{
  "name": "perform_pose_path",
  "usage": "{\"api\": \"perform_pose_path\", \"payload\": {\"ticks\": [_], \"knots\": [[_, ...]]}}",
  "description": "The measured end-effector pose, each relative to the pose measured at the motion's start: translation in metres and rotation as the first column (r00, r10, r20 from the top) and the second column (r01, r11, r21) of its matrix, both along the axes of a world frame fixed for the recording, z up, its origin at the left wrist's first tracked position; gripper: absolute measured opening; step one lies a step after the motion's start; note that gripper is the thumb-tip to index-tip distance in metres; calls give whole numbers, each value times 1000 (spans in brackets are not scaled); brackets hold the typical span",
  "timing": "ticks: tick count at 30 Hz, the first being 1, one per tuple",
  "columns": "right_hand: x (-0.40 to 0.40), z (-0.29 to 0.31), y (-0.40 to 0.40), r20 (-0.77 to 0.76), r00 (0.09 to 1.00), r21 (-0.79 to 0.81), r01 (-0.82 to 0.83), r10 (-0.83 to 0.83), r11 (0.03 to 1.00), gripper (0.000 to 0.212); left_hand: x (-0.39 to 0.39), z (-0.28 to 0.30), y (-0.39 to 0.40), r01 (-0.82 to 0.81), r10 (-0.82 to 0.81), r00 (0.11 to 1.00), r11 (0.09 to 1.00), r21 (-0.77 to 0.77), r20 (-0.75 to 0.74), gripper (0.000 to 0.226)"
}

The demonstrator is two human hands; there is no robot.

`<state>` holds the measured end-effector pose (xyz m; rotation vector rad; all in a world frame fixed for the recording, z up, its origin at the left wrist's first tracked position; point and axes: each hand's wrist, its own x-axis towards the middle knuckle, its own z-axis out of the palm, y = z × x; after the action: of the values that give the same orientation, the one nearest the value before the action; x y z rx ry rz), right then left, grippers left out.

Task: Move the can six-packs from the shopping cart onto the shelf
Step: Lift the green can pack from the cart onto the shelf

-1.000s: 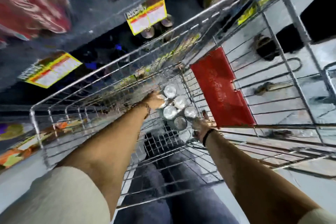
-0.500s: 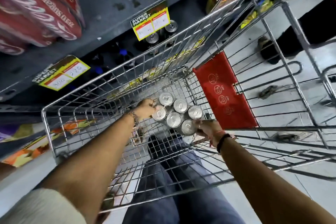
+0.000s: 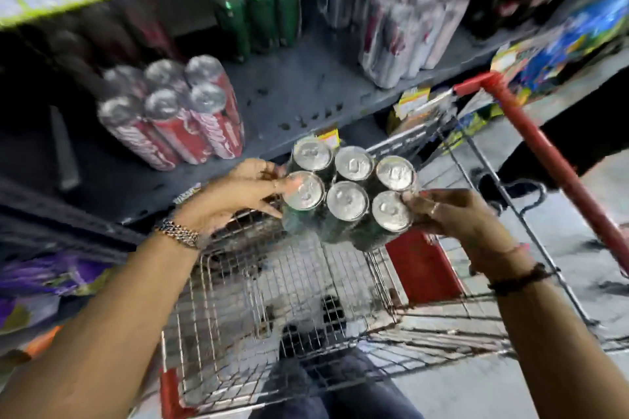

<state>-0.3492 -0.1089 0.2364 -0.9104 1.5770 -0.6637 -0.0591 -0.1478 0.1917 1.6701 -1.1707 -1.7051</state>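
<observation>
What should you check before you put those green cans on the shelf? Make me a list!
1. Left hand gripping the plastic-wrapped six-pack of green cans: ok.
2. Right hand gripping its other side: ok.
3. Pack lifted above the wire shopping cart: ok.
4. Bare spot on the grey metal shelf, between the red can six-pack and the silver can pack: ok.
5. Plastic wrap unbroken: cannot tell.
</observation>
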Motion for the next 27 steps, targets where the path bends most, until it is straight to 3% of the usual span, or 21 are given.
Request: {"api": "perform_pose_path", "payload": {"ticks": [4,5,8,10,16,20,25,27], "knots": [[13,37,-45,30,1000,-161,11,-6,987,22,4,57,-21,-106,102,994,990,-93,-48,6],[16,42,-59,22,1000,-192,8,-4,981,22,5,65,-29,-147,141,988,984,-97,-59,13],[26,51,-104,-25,999,-236,-32,26,971,37,5,78,-57,-255,248,964,964,-69,-99,64],[33,46,-136,-29,999,-243,-28,22,970,46,7,78,-77,-306,298,949,949,-74,-102,76],[60,14,-235,-188,982,-289,-85,31,953,25,-6,76,-122,-507,503,862,859,-76,-58,55],[76,4,-282,-295,952,-322,-185,87,928,45,-7,70,-146,-591,589,807,801,-92,-45,53],[96,7,-309,-410,891,-254,-316,194,914,23,-5,59,-162,-661,667,745,742,-114,22,47],[100,9,-312,-444,869,-239,-350,219,906,33,-5,54,-165,-681,690,722,721,-127,41,44]]}}
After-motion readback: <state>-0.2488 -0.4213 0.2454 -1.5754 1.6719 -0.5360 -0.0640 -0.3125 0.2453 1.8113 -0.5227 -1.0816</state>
